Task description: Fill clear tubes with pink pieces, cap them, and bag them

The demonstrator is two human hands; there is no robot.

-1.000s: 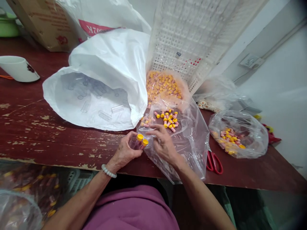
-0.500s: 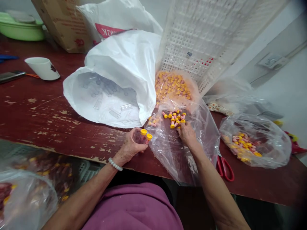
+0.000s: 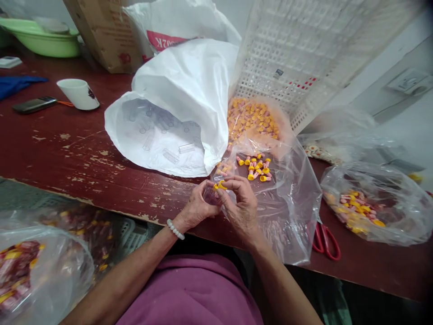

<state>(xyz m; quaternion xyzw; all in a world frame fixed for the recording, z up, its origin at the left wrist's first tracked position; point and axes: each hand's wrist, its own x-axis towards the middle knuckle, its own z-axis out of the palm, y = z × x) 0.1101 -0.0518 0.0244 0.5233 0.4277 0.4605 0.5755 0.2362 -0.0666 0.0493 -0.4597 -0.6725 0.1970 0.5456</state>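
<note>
My left hand (image 3: 199,203) is closed around clear plastic tubes (image 3: 210,195), partly hidden by the fingers. My right hand (image 3: 241,205) meets it and pinches a yellow cap (image 3: 222,184) at the top of the tubes. Another bit of yellow shows right beside that cap. Just beyond the hands, loose yellow-capped pink pieces (image 3: 259,170) lie on a clear plastic bag (image 3: 287,198). More such pieces (image 3: 253,118) fill the far part of the bag. Bare clear tubes (image 3: 187,148) lie inside the mouth of a white sack (image 3: 182,72) to the left.
Red-handled scissors (image 3: 326,241) lie right of the bag, near an open bag of filled pieces (image 3: 361,210). A white perforated crate (image 3: 284,54) stands behind. On the left are a cup (image 3: 78,95), a phone (image 3: 35,104) and a green basin (image 3: 50,43). Another filled bag (image 3: 61,271) sits low left.
My right hand has moved left from the loose pieces to the tubes in my left hand, bringing a yellow cap. The camera view has shifted slightly left.
</note>
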